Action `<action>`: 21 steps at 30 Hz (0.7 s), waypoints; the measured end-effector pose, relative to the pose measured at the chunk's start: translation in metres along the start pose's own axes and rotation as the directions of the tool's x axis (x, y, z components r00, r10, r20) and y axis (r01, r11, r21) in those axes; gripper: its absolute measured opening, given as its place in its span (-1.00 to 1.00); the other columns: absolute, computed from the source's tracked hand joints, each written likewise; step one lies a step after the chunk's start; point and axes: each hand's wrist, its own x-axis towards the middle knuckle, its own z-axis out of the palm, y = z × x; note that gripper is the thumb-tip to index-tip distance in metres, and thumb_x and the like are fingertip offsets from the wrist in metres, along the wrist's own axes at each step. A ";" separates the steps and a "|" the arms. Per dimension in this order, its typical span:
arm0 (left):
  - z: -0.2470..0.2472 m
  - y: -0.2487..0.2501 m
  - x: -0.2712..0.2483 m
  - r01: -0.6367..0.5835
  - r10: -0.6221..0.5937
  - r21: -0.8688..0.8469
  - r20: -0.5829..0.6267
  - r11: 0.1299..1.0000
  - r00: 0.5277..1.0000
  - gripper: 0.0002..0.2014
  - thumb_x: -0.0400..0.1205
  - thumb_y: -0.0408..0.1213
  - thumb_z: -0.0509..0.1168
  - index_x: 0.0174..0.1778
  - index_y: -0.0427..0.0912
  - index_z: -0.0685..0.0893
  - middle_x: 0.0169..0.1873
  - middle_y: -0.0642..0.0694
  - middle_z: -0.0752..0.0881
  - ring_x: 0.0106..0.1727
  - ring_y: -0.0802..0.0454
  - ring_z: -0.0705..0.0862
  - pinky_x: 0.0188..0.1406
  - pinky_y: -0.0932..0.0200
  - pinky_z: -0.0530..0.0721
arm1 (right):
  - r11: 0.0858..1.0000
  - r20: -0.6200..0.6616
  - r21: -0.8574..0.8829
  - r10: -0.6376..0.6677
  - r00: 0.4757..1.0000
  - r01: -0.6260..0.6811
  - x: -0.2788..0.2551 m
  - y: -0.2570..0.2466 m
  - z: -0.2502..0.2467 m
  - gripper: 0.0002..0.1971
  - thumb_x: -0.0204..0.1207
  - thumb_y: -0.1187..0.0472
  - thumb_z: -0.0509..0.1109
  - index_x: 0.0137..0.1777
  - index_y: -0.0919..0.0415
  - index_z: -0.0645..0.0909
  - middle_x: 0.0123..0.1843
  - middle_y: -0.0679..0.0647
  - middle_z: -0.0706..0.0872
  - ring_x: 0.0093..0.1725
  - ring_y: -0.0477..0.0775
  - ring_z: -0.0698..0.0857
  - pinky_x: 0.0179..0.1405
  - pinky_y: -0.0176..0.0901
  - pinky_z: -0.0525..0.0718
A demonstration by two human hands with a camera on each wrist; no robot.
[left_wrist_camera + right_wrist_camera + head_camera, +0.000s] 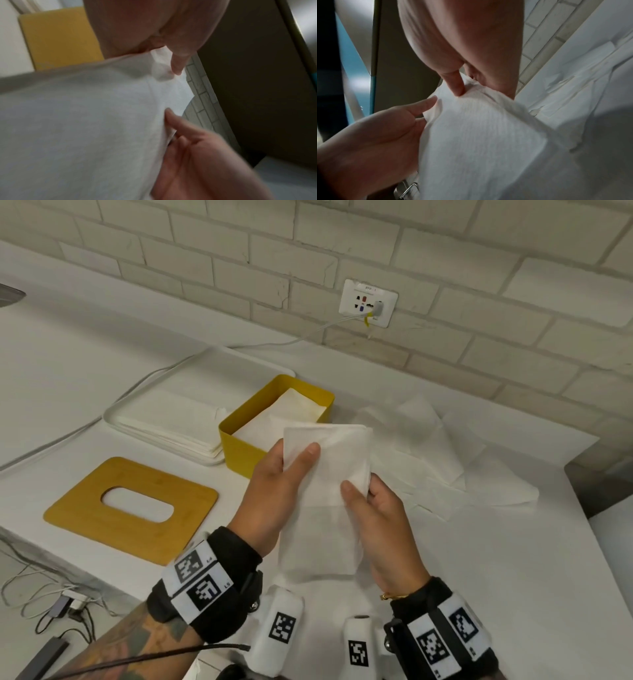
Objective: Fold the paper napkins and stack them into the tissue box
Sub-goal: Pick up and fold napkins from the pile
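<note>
Midway through a fold, the left hand and right hand each pinch the napkin, held above the worktop just beside the open yellow tissue box; next, probably, doubling it over squarely.

Left hand raised at 11 o'clock, thumb on top, fingers hidden beneath, pinching napkin. Right hand at 4 o'clock from it, thumb pressed on napkin's right edge. Both wrists in black bands.
</note>
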 end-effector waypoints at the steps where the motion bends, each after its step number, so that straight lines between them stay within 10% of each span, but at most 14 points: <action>1: 0.000 -0.005 -0.002 0.000 0.000 0.052 0.010 0.999 1.000 -0.70 0.74 -0.07 0.37 0.38 0.00 0.65 0.20 0.00 0.82 0.23 0.01 0.80 0.28 -0.17 0.76 | 1.000 -0.021 0.027 0.003 1.000 -0.003 0.001 -0.001 0.001 -0.85 0.75 0.11 0.33 0.19 -0.02 0.71 0.14 0.04 0.85 0.18 0.13 0.82 0.29 0.39 0.71; 8: -0.004 -0.024 -0.018 -0.179 0.145 0.333 0.123 0.926 0.982 -0.60 0.74 -0.52 0.21 0.32 0.10 0.41 0.15 0.07 0.65 0.09 0.34 0.69 -0.04 0.40 0.69 | 0.999 -0.018 0.035 -0.021 1.000 0.022 -0.006 -0.002 0.012 -0.72 0.64 0.28 0.36 0.23 -0.10 0.68 0.15 0.00 0.84 0.20 0.10 0.80 0.33 0.37 0.69; 13: -0.002 -0.019 -0.025 -0.418 0.443 0.440 0.049 0.795 0.895 -0.62 0.75 -0.30 0.20 0.29 0.32 0.35 0.19 0.09 0.63 0.20 0.26 0.66 0.08 0.41 0.67 | 0.986 -0.055 0.077 -0.141 0.989 0.145 -0.012 -0.014 0.017 -0.64 0.71 0.41 0.29 0.24 -0.09 0.68 0.11 -0.08 0.85 0.15 -0.05 0.81 0.17 -0.06 0.78; 21: -0.007 -0.042 -0.033 -0.319 0.299 0.469 0.119 0.824 0.947 -0.45 0.77 -0.45 0.22 0.38 0.32 0.20 0.30 0.13 0.47 0.32 0.38 0.54 0.25 0.39 0.63 | 1.000 -0.054 0.018 -0.011 0.999 0.012 -0.014 0.001 0.031 -0.70 0.68 0.39 0.30 0.13 -0.05 0.71 0.00 -0.05 0.85 0.11 0.02 0.81 0.06 -0.14 0.78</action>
